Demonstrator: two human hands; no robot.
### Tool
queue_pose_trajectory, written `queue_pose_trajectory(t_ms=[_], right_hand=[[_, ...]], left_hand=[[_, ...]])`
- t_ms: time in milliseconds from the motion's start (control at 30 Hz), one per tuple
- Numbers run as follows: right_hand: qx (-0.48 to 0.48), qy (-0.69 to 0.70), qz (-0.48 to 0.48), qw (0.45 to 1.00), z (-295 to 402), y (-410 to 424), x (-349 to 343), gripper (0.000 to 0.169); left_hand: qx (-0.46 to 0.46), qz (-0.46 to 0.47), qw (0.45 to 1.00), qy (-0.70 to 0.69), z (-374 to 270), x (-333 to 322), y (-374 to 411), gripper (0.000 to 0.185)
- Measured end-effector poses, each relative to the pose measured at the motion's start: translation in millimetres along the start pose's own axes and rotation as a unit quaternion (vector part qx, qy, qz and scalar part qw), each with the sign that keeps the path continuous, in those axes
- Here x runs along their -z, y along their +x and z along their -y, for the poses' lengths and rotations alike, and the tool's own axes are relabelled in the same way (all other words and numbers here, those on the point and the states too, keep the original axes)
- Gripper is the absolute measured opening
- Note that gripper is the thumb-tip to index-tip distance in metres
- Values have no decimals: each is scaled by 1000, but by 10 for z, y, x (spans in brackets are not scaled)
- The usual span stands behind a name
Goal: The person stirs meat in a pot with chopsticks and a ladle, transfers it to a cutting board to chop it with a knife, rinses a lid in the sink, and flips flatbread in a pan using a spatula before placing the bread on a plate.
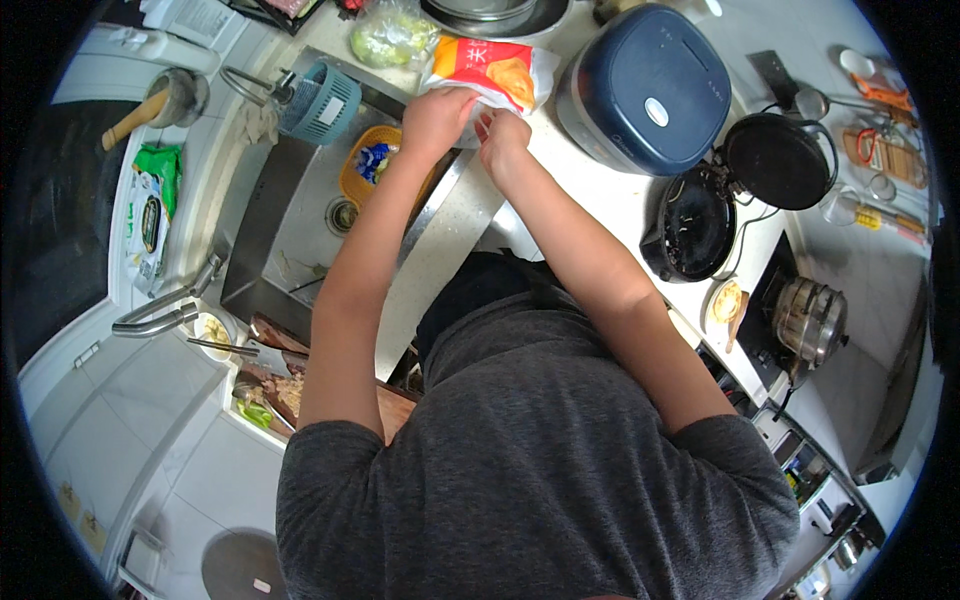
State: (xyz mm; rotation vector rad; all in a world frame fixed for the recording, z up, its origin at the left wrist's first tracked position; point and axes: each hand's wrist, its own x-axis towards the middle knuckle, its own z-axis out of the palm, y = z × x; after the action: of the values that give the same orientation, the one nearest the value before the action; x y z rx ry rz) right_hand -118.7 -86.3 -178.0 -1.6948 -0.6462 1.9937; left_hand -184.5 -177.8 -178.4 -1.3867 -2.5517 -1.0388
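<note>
A red, yellow and white plastic food package [501, 66] with printed writing lies on the counter beyond the sink. My left hand [441, 120] grips its near left edge, fingers curled on the film. My right hand [504, 136] pinches clear plastic at the near end of the package, close beside the left. The palms face away, so the fingertips are partly hidden. Just left of the package sits a clear plastic bag of green vegetables [394, 37]. A dark blue rice cooker [649, 90] with a closed lid stands to the right.
The steel sink [259, 217] at left holds a yellow basket [352, 176]; a blue-green caddy [330, 101] hangs by the faucet. At right are an opened black electric griddle [694, 221], a small dish [724, 304] and a steel pot [810, 319]. A cutting board [394, 412] bears chopped food.
</note>
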Motion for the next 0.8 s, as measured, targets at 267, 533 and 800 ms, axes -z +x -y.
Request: queue_pose_trajectory(t_ms=[267, 533, 800], right_hand=[[-8, 53, 33, 998, -15, 288, 30, 22], [14, 32, 67, 997, -61, 272, -76, 23], [104, -35, 7, 994, -112, 354, -231, 19]], left_hand=[[-21, -171, 983, 69, -205, 62, -4, 48], [39, 29, 998, -27, 92, 60, 183, 42], [74, 12, 997, 3, 45, 47, 315, 29]])
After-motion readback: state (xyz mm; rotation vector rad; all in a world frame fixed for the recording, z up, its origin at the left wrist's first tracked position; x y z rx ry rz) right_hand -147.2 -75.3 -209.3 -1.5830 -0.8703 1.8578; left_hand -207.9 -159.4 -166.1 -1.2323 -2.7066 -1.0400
